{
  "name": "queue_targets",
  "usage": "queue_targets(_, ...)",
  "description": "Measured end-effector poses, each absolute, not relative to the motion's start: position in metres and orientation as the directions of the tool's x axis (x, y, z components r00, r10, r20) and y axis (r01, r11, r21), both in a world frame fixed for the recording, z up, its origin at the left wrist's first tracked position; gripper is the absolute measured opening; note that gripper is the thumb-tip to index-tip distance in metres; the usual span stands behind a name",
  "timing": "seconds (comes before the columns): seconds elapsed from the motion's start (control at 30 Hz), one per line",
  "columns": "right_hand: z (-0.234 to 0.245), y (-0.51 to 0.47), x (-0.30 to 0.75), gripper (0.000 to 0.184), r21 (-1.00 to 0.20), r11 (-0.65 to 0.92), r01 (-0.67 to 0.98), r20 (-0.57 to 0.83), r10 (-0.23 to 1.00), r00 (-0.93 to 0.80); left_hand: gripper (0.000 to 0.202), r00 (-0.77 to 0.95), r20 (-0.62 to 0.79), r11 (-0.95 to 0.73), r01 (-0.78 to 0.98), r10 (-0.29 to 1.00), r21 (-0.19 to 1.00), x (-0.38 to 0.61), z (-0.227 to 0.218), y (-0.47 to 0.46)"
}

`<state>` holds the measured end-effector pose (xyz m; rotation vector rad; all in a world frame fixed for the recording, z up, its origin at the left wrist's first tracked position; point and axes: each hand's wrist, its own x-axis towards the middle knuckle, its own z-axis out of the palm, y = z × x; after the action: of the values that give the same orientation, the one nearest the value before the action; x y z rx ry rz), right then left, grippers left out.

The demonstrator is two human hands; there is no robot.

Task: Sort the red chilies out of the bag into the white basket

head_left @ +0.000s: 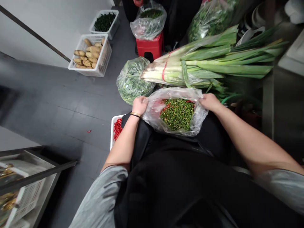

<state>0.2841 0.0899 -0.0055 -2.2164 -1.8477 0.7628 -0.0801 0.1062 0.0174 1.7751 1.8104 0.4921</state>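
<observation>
A clear plastic bag [152, 117] sits on my lap with its mouth spread wide. Inside lie many thin green chili peppers [178, 116], with some red ones along the left and top edges. My left hand [139, 105] is closed around the bag's left rim. On the opposite side, my right hand [210, 102] pinches the right rim. Beside my left forearm, a white basket [112, 133] of red chilies [117, 128] is partly hidden by my leg and arm.
Leeks [180, 68] lie just beyond the bag, beside bagged leafy greens [134, 80]. A red stool [150, 47] holds another bag [149, 23], near a person in dark clothes. Baskets of potato-like tubers [89, 57] and dark greens [104, 22] stand by the wall. A metal rack [51, 175] is lower left.
</observation>
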Motion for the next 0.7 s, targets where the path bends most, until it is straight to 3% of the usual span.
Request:
queue_targets(0.1, 0.037, 0.085, 0.278, 0.013, -0.625, -0.317, 0.713, -0.211, 0.948, 0.237, 0.012, 0.021, 0.030, -0.037, 0.634, 0.999, 0.772, -0.081, 0.029, 0.099)
queue_targets(0.23, 0.107, 0.062, 0.262, 0.011, -0.791, -0.179, 0.584, -0.074, 0.977, 0.201, 0.012, -0.034, 0.048, -0.022, 0.529, 0.998, 0.848, -0.080, 0.035, 0.072)
queue_targets(0.33, 0.128, 0.055, 0.256, 0.016, -0.783, -0.082, 0.616, 0.004, 0.991, 0.137, 0.014, -0.068, 0.050, -0.011, 0.488, 0.996, 0.873, -0.079, 0.033, 0.058)
queue_targets(0.47, 0.117, 0.064, 0.268, 0.017, -0.650, -0.171, 0.740, -0.067, 0.983, 0.169, 0.013, -0.054, 0.018, 0.009, 0.460, 0.998, 0.888, -0.077, 0.031, 0.052)
queue_targets(0.57, 0.127, 0.063, 0.268, 0.022, -0.743, -0.115, 0.659, 0.055, 0.971, 0.231, 0.013, -0.020, -0.004, 0.012, 0.418, 1.000, 0.908, -0.073, 0.032, 0.047)
queue_targets(0.7, 0.171, 0.055, 0.249, 0.022, -0.839, 0.131, 0.528, 0.281, 0.935, 0.216, 0.018, 0.029, -0.023, 0.010, 0.380, 0.999, 0.925, -0.065, 0.033, 0.038)
